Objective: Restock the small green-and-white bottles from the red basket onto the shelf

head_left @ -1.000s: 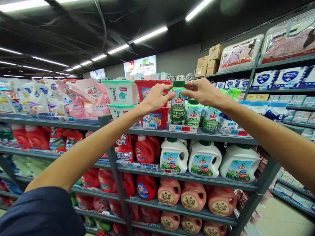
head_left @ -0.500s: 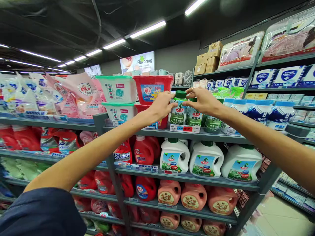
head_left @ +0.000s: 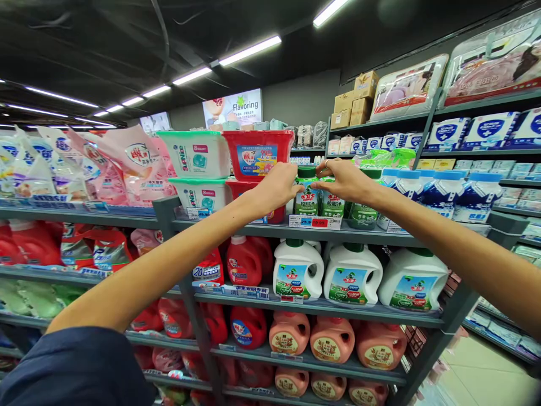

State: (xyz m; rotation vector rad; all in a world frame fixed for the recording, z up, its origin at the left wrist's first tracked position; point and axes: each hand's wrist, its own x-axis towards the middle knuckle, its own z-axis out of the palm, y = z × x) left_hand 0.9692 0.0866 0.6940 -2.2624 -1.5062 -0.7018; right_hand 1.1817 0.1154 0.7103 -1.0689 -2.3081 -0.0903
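Note:
A green bottle (head_left: 306, 198) with a dark green cap and Chinese lettering stands at the front of the upper shelf (head_left: 270, 230). My left hand (head_left: 276, 186) holds it from the left near its top, and my right hand (head_left: 343, 179), with a ring on one finger, holds it from the right. Part of each hand's fingers is hidden behind the bottle. Close on its right stand a matching green bottle (head_left: 332, 204) and another green bottle (head_left: 364, 210). Below them a price tag (head_left: 315, 221) runs along the shelf edge.
Left of the bottles, a red tub (head_left: 257, 155) and a green-lidded tub (head_left: 194, 155) are stacked on others. Blue-capped bottles (head_left: 446, 192) stand to the right. White jugs (head_left: 298, 272) fill the shelf below, with pink jugs (head_left: 332, 341) under them.
The green bottle has come down slightly and now stands level with its neighbour behind the price tag. Both hands have lowered with it, and the view has shifted a little.

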